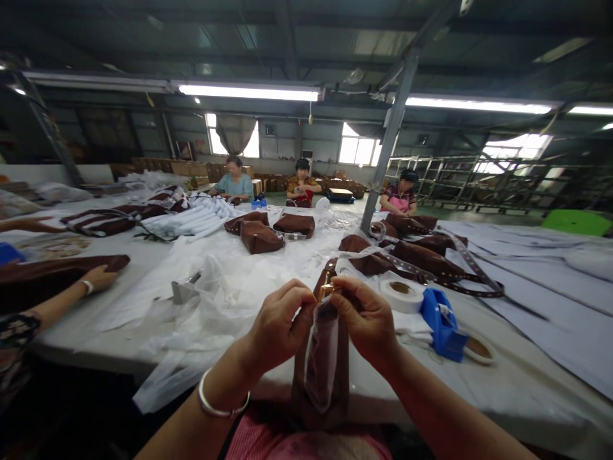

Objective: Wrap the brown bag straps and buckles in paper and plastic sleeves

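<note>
My left hand [280,322] and my right hand [366,319] are both closed on the top of a brown bag [322,367] that hangs down in front of me over the table edge. Their fingertips pinch around a small gold metal fitting [327,287] at the bag's top. A clear plastic film covers part of the bag's front. A silver bangle [221,406] sits on my left wrist.
A blue tape dispenser [443,322] and a white tape roll [402,295] lie right of my hands. Brown bags [258,235] and studded straps [445,271] are spread over the white table [527,377]. A co-worker's hand [98,278] rests at left; three people sit far across.
</note>
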`<state>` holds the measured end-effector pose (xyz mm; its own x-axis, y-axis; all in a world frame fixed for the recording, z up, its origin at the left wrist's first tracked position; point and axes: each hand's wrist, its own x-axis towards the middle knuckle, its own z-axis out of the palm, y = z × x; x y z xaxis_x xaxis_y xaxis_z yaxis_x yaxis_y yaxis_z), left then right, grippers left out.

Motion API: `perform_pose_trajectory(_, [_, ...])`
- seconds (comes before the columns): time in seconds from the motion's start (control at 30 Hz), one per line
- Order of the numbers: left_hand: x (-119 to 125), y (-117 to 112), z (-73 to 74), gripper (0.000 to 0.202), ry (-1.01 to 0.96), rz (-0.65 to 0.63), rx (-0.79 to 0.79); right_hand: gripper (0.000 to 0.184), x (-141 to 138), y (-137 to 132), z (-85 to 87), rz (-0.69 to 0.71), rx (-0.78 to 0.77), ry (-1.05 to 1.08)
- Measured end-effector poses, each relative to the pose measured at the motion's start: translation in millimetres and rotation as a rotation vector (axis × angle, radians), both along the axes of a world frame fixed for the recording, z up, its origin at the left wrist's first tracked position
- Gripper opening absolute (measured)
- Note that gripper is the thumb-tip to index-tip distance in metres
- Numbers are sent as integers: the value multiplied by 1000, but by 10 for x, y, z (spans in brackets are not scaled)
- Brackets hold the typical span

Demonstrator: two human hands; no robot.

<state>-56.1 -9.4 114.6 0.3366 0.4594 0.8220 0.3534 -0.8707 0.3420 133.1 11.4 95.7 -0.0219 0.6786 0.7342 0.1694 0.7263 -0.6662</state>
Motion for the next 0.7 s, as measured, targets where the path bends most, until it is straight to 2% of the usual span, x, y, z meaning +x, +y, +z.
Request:
perform_pose_trajectory(0.13, [-14, 18, 18, 15, 15, 89, 72, 30, 7, 2, -26, 54, 41, -45])
perform_pose_trajectory(0.27, [-28, 33, 96, 15, 25, 131, 112, 31, 24, 1, -6, 113, 97, -101])
perform_pose_trajectory(0.37, [-17, 40, 140, 14, 20, 133, 116, 31, 47, 10, 54, 122, 125, -117])
perform_pose_trajectory(0.53, [5, 25, 143, 12, 0, 78, 46, 21, 93, 19, 187, 126, 250, -151])
perform_pose_trajectory(0.7, [-17, -40, 211, 14, 27, 111, 60, 20, 94, -23, 301, 132, 299, -233])
